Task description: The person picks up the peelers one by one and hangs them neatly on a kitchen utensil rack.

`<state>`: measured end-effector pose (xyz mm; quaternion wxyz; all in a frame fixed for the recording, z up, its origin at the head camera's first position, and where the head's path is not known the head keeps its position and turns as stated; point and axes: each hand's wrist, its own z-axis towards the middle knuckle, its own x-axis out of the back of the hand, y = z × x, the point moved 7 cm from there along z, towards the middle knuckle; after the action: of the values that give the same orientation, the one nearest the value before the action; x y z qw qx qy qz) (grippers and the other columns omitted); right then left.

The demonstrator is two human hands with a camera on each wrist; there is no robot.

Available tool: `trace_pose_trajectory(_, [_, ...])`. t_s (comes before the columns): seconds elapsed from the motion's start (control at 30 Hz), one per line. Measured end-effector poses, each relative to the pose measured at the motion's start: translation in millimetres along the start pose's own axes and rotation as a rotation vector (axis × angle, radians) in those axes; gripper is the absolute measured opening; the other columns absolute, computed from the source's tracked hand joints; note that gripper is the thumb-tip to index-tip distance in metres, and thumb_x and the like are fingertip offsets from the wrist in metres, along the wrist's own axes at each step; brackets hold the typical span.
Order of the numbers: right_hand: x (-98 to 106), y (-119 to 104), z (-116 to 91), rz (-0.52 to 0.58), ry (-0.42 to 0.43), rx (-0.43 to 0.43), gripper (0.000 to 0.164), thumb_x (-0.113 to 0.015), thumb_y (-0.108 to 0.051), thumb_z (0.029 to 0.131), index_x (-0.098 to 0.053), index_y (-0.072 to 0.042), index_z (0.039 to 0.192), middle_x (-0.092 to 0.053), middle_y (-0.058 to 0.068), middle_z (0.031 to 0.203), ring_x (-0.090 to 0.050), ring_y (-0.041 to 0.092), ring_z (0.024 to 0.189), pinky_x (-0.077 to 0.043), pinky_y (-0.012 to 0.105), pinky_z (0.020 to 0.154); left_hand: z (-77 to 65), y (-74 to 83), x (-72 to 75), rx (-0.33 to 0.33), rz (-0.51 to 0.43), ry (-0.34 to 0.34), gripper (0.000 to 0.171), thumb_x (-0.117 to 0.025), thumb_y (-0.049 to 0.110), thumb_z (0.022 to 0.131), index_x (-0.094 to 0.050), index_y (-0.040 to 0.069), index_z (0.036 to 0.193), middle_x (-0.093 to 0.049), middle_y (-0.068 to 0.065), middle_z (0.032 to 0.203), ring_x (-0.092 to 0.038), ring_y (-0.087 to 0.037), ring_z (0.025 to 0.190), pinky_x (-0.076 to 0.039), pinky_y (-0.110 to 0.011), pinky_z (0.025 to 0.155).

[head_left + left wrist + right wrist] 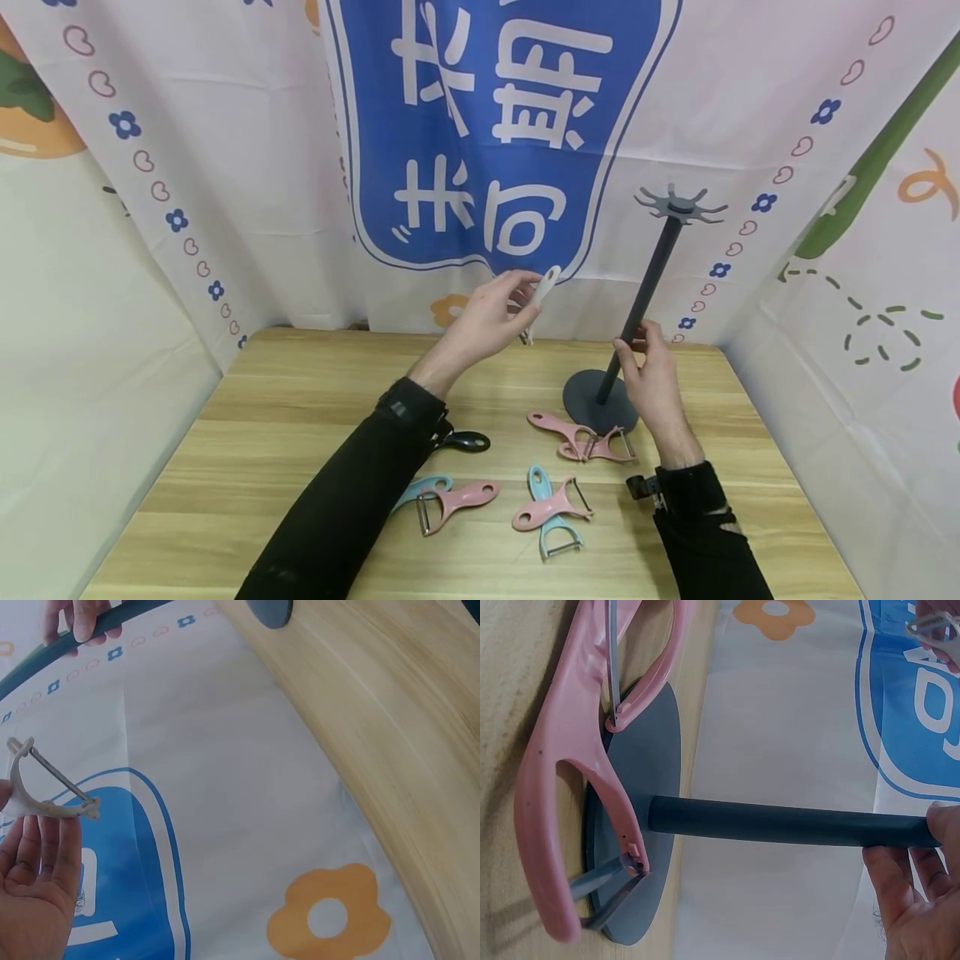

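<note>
My left hand (498,306) pinches a white peeler (547,284) above the table's far edge, its holed handle end pointing up. In the left wrist view the blade end of that white peeler (52,799) shows beyond the fingers. With the fingers and thumb of my right hand (654,375) I grip the dark post of a stand (651,275), fairly low on the post. The stand leans a little to the right, its round base (581,400) on the table and its ring of hooks (681,205) at the top holding nothing.
Two pink peelers (555,424) overlap by the stand's base. Nearer me, a pink peeler (536,512) lies across a blue peeler (561,546). Another pink peeler (472,496), a blue one (431,484) and a black handle (468,442) lie near my left sleeve. A printed cloth hangs behind the table.
</note>
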<state>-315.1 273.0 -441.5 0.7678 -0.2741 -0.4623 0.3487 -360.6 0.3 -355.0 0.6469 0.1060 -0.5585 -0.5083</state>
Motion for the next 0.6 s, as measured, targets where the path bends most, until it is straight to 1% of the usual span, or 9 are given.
trace_pose_trajectory(0.1, [0.3, 0.6, 0.1, -0.003, 0.0, -0.001, 0.043, -0.062, -0.01, 0.123, -0.05, 0.003, 0.162, -0.067, 0.033, 0.145, -0.073, 0.056, 0.134, -0.069, 0.079, 0.103, 3.6, 2.5, -2.3, 0.002, -0.023, 0.005, 0.045, -0.07, 0.018, 0.119, -0.063, 0.01, 0.163, -0.072, -0.009, 0.133, -0.077, -0.025, 0.13, -0.069, -0.04, 0.12])
trace_pose_trajectory(0.27, [0.1, 0.8, 0.8, -0.005, 0.001, 0.004, 0.044, -0.062, -0.009, 0.122, -0.05, 0.005, 0.162, -0.067, 0.033, 0.144, -0.073, 0.056, 0.133, -0.069, 0.079, 0.103, 8.6, 6.4, -3.8, 0.005, -0.046, 0.016, 0.046, -0.066, 0.02, 0.122, -0.061, 0.012, 0.167, -0.071, -0.01, 0.138, -0.075, -0.026, 0.135, -0.068, -0.04, 0.123])
trace_pose_trajectory(0.43, [0.1, 0.6, 1.3, -0.008, 0.005, 0.011, 0.044, -0.063, -0.009, 0.122, -0.051, 0.005, 0.162, -0.068, 0.033, 0.143, -0.074, 0.057, 0.132, -0.069, 0.078, 0.102, 14.2, 10.4, -4.0, -0.001, -0.057, 0.027, 0.048, -0.062, 0.024, 0.124, -0.059, 0.014, 0.171, -0.071, -0.011, 0.145, -0.074, -0.026, 0.139, -0.066, -0.04, 0.126])
trace_pose_trajectory(0.6, [0.1, 1.5, 1.2, -0.013, 0.002, 0.0, 0.043, -0.063, -0.01, 0.122, -0.05, 0.004, 0.162, -0.067, 0.033, 0.145, -0.073, 0.057, 0.134, -0.069, 0.079, 0.103, 20.1, 15.3, -2.9, -0.006, -0.075, 0.045, 0.048, -0.059, 0.027, 0.125, -0.059, 0.015, 0.172, -0.071, -0.011, 0.149, -0.073, -0.026, 0.143, -0.064, -0.041, 0.128])
